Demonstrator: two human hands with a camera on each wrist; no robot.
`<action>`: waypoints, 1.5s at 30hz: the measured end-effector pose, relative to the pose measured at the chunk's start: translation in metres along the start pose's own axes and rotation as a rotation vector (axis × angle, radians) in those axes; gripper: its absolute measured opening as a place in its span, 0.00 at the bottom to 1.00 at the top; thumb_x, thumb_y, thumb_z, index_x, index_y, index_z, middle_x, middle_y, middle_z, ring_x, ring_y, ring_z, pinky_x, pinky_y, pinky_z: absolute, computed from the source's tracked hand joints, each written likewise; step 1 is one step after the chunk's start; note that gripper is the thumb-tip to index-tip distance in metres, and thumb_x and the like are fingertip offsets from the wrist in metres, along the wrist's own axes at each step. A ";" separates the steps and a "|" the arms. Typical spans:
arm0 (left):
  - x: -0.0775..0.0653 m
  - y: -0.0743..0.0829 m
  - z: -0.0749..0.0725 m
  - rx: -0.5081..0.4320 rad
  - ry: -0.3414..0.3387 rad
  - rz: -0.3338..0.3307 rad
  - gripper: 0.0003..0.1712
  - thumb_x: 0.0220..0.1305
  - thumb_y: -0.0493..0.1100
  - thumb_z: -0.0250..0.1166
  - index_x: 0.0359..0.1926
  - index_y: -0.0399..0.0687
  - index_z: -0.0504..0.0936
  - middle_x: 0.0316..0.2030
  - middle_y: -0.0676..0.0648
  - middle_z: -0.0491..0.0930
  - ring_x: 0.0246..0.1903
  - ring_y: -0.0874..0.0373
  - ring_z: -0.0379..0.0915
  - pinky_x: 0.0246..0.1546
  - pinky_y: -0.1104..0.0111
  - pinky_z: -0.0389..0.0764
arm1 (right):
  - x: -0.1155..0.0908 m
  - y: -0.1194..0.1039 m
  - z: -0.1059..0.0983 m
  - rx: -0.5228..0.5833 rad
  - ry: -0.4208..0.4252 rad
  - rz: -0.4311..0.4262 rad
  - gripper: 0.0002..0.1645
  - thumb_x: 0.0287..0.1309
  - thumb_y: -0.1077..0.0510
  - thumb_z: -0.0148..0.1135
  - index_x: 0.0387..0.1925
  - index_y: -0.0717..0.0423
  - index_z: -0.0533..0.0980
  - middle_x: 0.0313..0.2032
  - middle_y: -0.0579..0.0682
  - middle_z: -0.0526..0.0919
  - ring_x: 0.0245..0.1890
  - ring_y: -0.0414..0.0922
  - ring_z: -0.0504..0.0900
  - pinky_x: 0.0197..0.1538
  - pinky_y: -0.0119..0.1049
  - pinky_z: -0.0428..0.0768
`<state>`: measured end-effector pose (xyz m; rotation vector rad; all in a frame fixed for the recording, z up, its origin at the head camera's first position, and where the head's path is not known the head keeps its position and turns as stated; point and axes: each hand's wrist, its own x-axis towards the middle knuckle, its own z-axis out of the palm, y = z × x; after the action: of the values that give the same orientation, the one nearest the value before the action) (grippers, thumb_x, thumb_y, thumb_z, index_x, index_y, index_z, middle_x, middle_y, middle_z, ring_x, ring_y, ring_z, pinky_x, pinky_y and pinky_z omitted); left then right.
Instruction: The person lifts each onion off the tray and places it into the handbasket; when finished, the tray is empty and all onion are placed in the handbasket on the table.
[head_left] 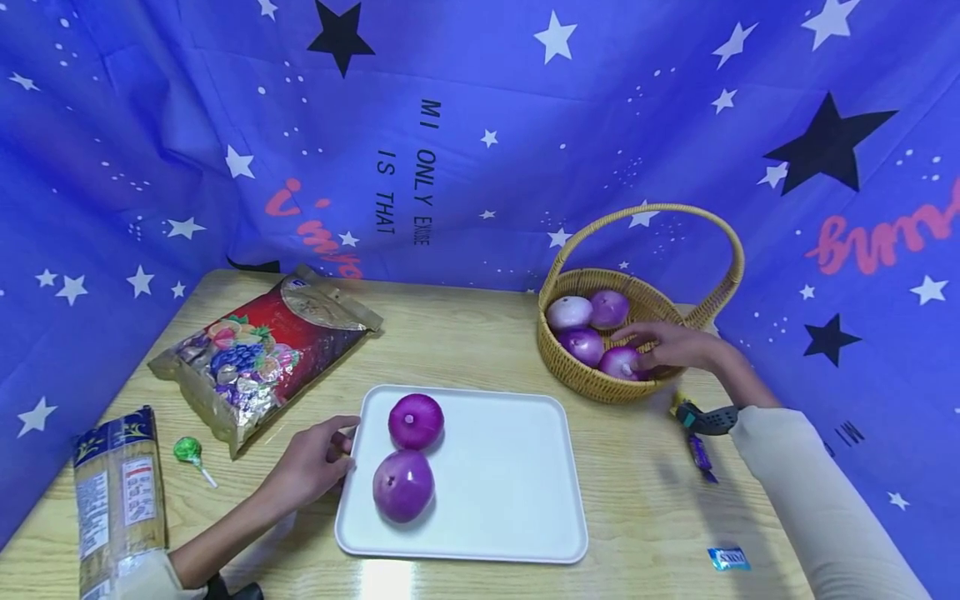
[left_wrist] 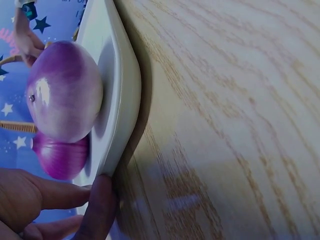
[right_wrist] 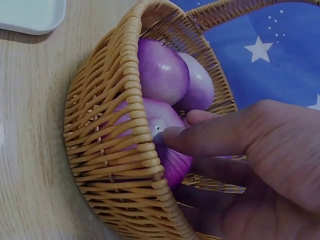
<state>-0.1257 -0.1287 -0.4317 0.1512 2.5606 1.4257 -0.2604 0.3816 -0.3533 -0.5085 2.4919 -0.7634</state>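
Note:
On the table lies a white tray (head_left: 502,475) with two red onions on its left side, a darker one (head_left: 416,422) behind a larger, paler one (head_left: 403,486). My left hand (head_left: 311,467) pinches the tray's left edge between thumb and fingers; the left wrist view shows the thumb (left_wrist: 100,205) at the rim. Inside a wicker basket (head_left: 592,387) at the back right are several red onions. My right hand (head_left: 671,346) reaches into it and grips the front onion (right_wrist: 175,162), thumb near its tip and fingers behind, partly hidden.
A red and gold candy bag (head_left: 262,358) lies back left. Nearer are a green lollipop (head_left: 187,450) and a noodle packet (head_left: 116,492). On the right lie a purple-wrapped candy (head_left: 701,457) and a blue packet (head_left: 728,558). The basket's tall handle (head_left: 652,208) arches over it.

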 end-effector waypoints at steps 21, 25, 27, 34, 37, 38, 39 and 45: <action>-0.002 0.002 0.000 0.004 -0.002 0.000 0.30 0.46 0.24 0.58 0.55 0.36 0.68 0.29 0.43 0.73 0.24 0.56 0.73 0.16 0.72 0.79 | 0.005 -0.098 0.008 0.230 0.228 -0.216 0.24 0.52 0.58 0.59 0.52 0.52 0.68 0.49 0.53 0.72 0.50 0.54 0.71 0.47 0.42 0.78; -0.002 0.001 0.000 0.007 -0.004 0.004 0.30 0.46 0.24 0.58 0.54 0.36 0.68 0.29 0.43 0.74 0.24 0.57 0.72 0.16 0.72 0.79 | 0.022 -0.125 0.028 0.303 0.174 -0.284 0.26 0.51 0.61 0.60 0.53 0.54 0.67 0.50 0.54 0.71 0.50 0.56 0.71 0.46 0.42 0.78; -0.002 0.000 0.000 0.014 0.000 0.009 0.30 0.46 0.25 0.58 0.54 0.36 0.68 0.29 0.43 0.74 0.24 0.57 0.72 0.16 0.73 0.79 | 0.032 -0.136 0.040 0.290 0.152 -0.309 0.27 0.51 0.60 0.60 0.54 0.52 0.67 0.51 0.52 0.70 0.50 0.54 0.71 0.46 0.40 0.78; -0.001 0.001 0.001 0.008 0.002 0.042 0.29 0.46 0.25 0.58 0.54 0.35 0.68 0.29 0.42 0.74 0.23 0.57 0.72 0.15 0.72 0.78 | 0.054 -0.178 0.083 0.286 0.026 -0.371 0.29 0.50 0.62 0.61 0.55 0.57 0.65 0.53 0.54 0.68 0.50 0.53 0.71 0.46 0.39 0.78; -0.002 0.001 0.001 0.006 0.001 0.030 0.29 0.46 0.25 0.58 0.54 0.36 0.68 0.29 0.43 0.74 0.22 0.57 0.72 0.15 0.72 0.78 | 0.061 -0.191 0.102 0.267 -0.032 -0.366 0.31 0.49 0.62 0.61 0.56 0.58 0.64 0.53 0.54 0.68 0.50 0.53 0.71 0.47 0.37 0.78; -0.002 0.001 0.001 0.010 0.004 0.024 0.29 0.46 0.25 0.58 0.54 0.36 0.68 0.28 0.43 0.74 0.22 0.57 0.72 0.15 0.72 0.78 | 0.063 -0.194 0.108 0.265 -0.051 -0.361 0.31 0.48 0.61 0.62 0.56 0.57 0.64 0.52 0.54 0.68 0.50 0.53 0.71 0.46 0.36 0.78; -0.002 0.001 0.001 0.010 0.007 0.016 0.29 0.46 0.25 0.58 0.54 0.37 0.68 0.28 0.43 0.74 0.22 0.57 0.72 0.15 0.72 0.78 | 0.066 -0.196 0.114 0.266 -0.070 -0.358 0.32 0.48 0.61 0.62 0.57 0.57 0.64 0.52 0.54 0.68 0.50 0.53 0.71 0.46 0.36 0.78; -0.003 0.000 0.000 0.005 0.010 0.016 0.29 0.47 0.25 0.58 0.54 0.36 0.68 0.29 0.43 0.74 0.23 0.56 0.72 0.15 0.71 0.79 | 0.086 -0.197 0.149 0.285 -0.136 -0.342 0.34 0.45 0.59 0.65 0.57 0.53 0.65 0.54 0.57 0.67 0.51 0.57 0.70 0.44 0.36 0.78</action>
<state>-0.1231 -0.1293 -0.4315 0.1658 2.5771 1.4290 -0.2090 0.1257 -0.3729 -0.8610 2.1490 -1.1515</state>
